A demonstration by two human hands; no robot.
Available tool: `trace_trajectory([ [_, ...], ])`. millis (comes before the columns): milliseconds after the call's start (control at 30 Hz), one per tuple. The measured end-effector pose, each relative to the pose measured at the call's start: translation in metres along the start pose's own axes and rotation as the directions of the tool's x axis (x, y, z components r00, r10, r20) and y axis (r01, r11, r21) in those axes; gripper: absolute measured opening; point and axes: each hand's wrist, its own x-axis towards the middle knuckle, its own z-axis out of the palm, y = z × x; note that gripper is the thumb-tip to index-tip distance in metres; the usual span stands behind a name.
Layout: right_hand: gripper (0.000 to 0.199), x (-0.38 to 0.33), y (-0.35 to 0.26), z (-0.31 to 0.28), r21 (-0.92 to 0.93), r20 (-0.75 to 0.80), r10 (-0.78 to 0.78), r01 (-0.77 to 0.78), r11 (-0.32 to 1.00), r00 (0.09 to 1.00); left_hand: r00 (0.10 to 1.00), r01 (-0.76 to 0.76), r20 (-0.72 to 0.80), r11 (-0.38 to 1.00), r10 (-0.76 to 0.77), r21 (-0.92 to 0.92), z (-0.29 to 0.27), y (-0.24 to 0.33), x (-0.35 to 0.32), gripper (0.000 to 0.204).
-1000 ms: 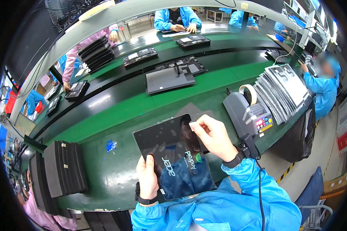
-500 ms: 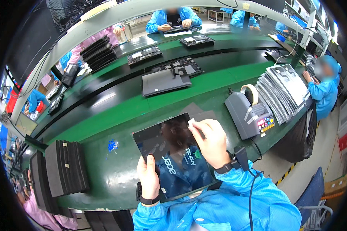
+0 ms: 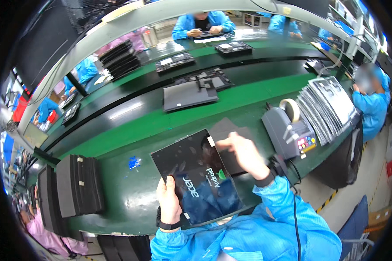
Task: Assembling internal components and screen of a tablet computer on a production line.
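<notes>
A black tablet point(image 3: 200, 182) with a lit start-up screen is held at a tilt above the green bench. My left hand point(image 3: 169, 201) grips its left lower edge, thumb on the front. A small white sticker point(image 3: 211, 141) lies on the upper right edge of the tablet, and another white tab point(image 3: 187, 215) is near the bottom corner. Just right of the upper sticker is my right hand point(image 3: 247, 154), off the tablet, its fingers apart and a little blurred; nothing shows in them. Dark grey sheets point(image 3: 235, 130) lie on the bench behind the tablet, partly hidden.
A grey tape dispenser point(image 3: 283, 132) stands right, beside a stack of silvery padded sleeves point(image 3: 320, 115). Black foam pads point(image 3: 80, 187) stand left; small blue pieces point(image 3: 134, 162) lie nearby. Opened device parts point(image 3: 190, 95) sit on the conveyor ahead. People in blue work around the line.
My right hand has let go of the white sticker, which stays on the tablet's edge, and has moved right. My left hand still holds the tablet. The view has shifted slightly.
</notes>
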Motion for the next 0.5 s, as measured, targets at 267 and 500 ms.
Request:
trace_trajectory([
  [267, 0.057, -0.01, -0.016, -0.001, 0.458, 0.191, 0.321, -0.373, 0.806, 0.928, 0.996, 0.086, 0.029, 0.981, -0.083, -0.172, -0.041, 0.025, 0.052, 0.025],
  [500, 0.055, 0.053, -0.031, 0.068, 0.824, 0.385, 0.047, -0.366, 0.433, 0.922, 0.996, 0.035, -0.077, 0.994, -0.043, -0.103, -0.034, 0.023, 0.042, 0.022],
])
